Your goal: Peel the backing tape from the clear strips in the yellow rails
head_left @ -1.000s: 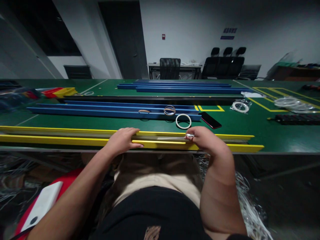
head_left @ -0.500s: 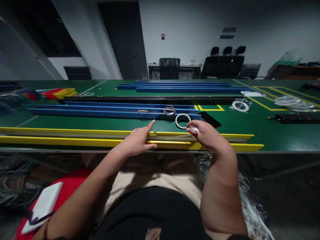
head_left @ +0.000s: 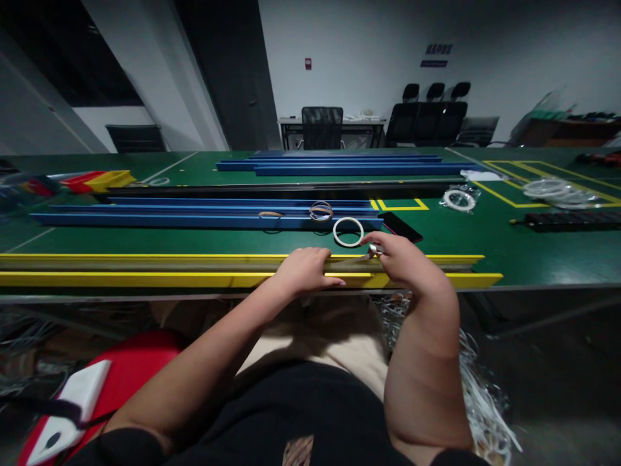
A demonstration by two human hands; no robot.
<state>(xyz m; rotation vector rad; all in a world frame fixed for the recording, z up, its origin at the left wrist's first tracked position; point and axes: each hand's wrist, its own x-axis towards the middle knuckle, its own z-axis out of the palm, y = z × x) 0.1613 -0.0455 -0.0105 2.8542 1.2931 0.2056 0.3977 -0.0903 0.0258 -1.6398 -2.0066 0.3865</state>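
Note:
A long yellow channel rail (head_left: 160, 279) lies along the near table edge. My left hand (head_left: 303, 268) is laid over its middle, fingers bent together into the channel and thumb along the front wall; the fingertips are partly hidden. To its right, my right hand (head_left: 395, 252) is closed in a pinch above the rail on a thin pale strip (head_left: 352, 261), which runs left along the channel toward my left hand. Something small and whitish shows between these right fingers. Just beyond the right fingertips is a white ring-shaped roll (head_left: 334, 232), perhaps tape.
Blue rails (head_left: 194, 221) lie behind, with brown rings (head_left: 321, 211) by them. A dark phone (head_left: 402, 226), bagged white rolls (head_left: 459, 200) and a black strip-like bar (head_left: 572, 221) are at right. Yellow and red bins (head_left: 114, 180) stand left. A red seat (head_left: 130, 362) is below.
My left hand has moved right along the yellow rail toward my right hand, its stretched index finger now bent down. My right hand keeps its pinch near the same place. The view has shifted slightly.

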